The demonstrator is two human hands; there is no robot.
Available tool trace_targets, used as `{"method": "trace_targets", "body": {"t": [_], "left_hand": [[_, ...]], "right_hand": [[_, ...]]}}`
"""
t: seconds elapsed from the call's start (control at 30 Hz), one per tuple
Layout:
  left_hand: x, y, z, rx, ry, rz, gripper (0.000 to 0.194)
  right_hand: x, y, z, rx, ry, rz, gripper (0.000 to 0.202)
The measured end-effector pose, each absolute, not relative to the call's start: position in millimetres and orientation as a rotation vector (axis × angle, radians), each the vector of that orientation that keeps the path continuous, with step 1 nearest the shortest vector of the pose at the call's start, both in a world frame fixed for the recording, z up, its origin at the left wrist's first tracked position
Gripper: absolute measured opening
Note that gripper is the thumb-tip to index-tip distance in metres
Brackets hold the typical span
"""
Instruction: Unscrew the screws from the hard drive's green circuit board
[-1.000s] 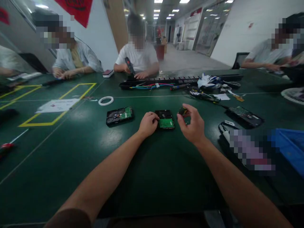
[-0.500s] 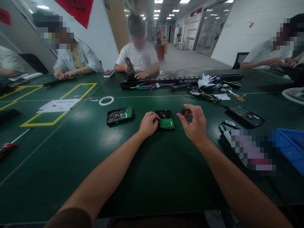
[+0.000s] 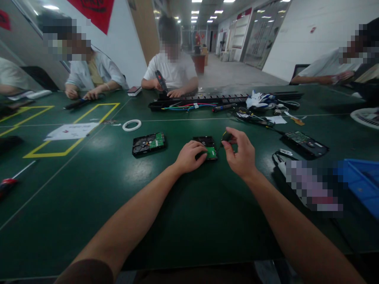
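A hard drive [image 3: 212,152] lies on the green table with its green circuit board facing up. My left hand [image 3: 192,156] grips its left side, fingers curled over the board and covering part of it. Just right of the drive, my right hand [image 3: 242,152] closes on the dark and yellow handle of a small screwdriver [image 3: 226,136]. Its thin shaft slants down toward the drive's right edge; whether the tip touches a screw is too small to tell. A second hard drive [image 3: 148,144] rests to the left, apart from both hands.
Another hard drive [image 3: 306,144] and a blue bin [image 3: 363,185] are at the right. A tape roll [image 3: 132,125] and paper sheet [image 3: 71,131] lie left, with a red-handled screwdriver [image 3: 10,183] at the edge. Long black strips with wires [image 3: 195,103] span the far side, where co-workers sit.
My left hand has shifted right, its fingers and thumb now further over the circuit board. My right hand has moved slightly, and the screwdriver handle stands more upright.
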State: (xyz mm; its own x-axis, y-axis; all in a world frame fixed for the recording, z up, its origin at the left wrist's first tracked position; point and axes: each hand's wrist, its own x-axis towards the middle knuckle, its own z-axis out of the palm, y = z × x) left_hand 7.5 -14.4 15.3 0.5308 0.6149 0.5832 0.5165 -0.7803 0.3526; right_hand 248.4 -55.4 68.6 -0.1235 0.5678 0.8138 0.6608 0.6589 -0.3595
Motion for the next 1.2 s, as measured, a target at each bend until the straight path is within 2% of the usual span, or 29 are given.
{"method": "trace_targets", "body": {"t": [0.4,0.6,0.9,1.2], "left_hand": [[8,-15,15,2.630,0.966,1.032,0.015],[9,-16,17,2.620,0.974,1.030,0.015],[9,-14,15,2.615,0.971,1.027,0.015],[9,-14,13,2.619,0.999,1.030,0.015]], "right_hand": [[247,-58,71,-1.019,-1.734,-0.200,0.043],[248,-53,62,-1.046,-1.709,-0.090,0.056],[248,-53,60,-0.966,-1.812,0.049,0.052],[248,-57,68,-1.014,-1.784,-0.113,0.050]]}}
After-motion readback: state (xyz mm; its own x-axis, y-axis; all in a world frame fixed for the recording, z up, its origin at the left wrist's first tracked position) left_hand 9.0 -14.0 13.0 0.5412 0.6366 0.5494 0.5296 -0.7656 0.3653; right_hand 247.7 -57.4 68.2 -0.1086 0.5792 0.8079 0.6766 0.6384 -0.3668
